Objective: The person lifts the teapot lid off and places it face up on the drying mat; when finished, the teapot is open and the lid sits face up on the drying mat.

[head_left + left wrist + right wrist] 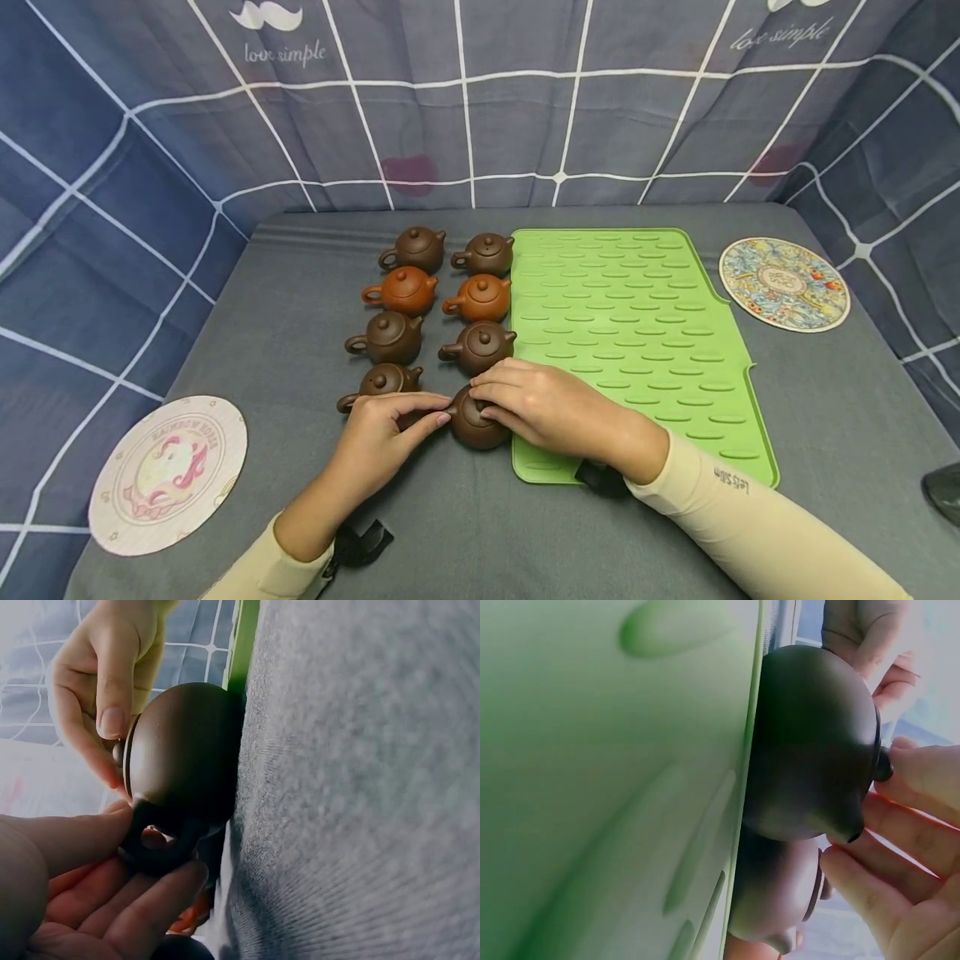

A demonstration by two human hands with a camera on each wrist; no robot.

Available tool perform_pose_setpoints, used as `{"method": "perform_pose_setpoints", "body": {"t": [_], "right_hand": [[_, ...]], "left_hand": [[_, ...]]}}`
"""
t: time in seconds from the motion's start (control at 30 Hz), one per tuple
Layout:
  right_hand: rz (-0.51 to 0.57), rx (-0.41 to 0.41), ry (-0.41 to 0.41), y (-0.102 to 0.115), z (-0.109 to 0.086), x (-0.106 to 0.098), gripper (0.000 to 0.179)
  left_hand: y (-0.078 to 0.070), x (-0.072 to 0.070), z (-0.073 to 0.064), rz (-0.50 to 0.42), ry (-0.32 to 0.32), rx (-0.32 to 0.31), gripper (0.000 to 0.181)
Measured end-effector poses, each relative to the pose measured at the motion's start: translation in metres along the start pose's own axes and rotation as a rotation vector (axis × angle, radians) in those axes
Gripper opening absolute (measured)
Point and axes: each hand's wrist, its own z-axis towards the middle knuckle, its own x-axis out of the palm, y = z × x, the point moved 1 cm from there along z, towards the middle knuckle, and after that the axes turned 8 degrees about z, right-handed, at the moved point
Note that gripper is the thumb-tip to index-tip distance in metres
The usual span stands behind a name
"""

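A dark brown teapot (477,433) stands upright at the near end of the right-hand column of teapots, by the green mat's edge. My left hand (369,442) pinches its handle (161,851) between thumb and fingers, clearest in the left wrist view. Over the top, my right hand (551,408) has its thumb and fingertips at the lid knob (883,763) and the spout (844,821). Just beyond sits another dark brown teapot (480,348). To the left, a brown teapot (384,379) is partly hidden behind my left hand.
Farther back, orange teapots (408,292) and more brown teapots (418,247) line up in two columns. The green ridged mat (622,317) lies to the right. A round patterned mat (783,283) lies far right, a pink unicorn mat (168,475) at left.
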Motion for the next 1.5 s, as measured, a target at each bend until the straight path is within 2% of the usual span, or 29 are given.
{"method": "perform_pose_setpoints", "body": {"t": [0.4,0.67,1.5], "right_hand": [[0.015,0.016,-0.018,-0.0031,-0.0031,0.0008,0.026],[0.025,0.034,-0.017,-0.0033,-0.0043,0.0028,0.025],[0.06,0.014,-0.087,0.0035,-0.0025,-0.0045,0.018]], "left_hand": [[-0.0013,0.0006,0.0023,0.005,-0.004,0.017,0.018],[-0.002,0.0013,0.0016,0.012,-0.003,0.008,0.017],[0.0,0.0014,0.0003,0.018,-0.01,0.01,0.018]]}}
